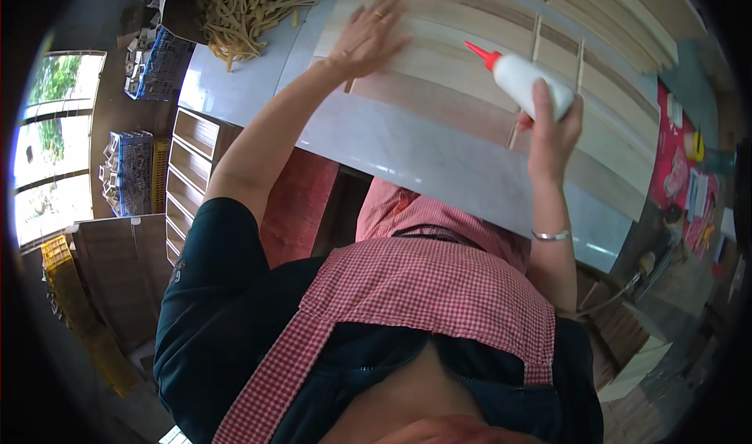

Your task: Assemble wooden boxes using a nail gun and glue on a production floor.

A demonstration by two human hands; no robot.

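In my right hand (554, 142) is a white squeeze bottle (526, 83) with a red pointed nozzle, tilted up and to the left above the work table. The fingers wrap round its lower end. My left hand (368, 40), slightly blurred, is stretched out with fingers apart over the left part of some flat pale wooden boards (446, 64). Whether it touches them I cannot tell. Narrow wooden strips (537, 40) cross the boards near the bottle.
A heap of tan bands (254, 13) lies at the far left of the grey table (352, 142). Long wooden slats (603, 17) are stacked at the far right. Blue crates (133, 173) and a wooden rack (188, 177) stand left. Assorted items cover a red surface (666, 123) at right.
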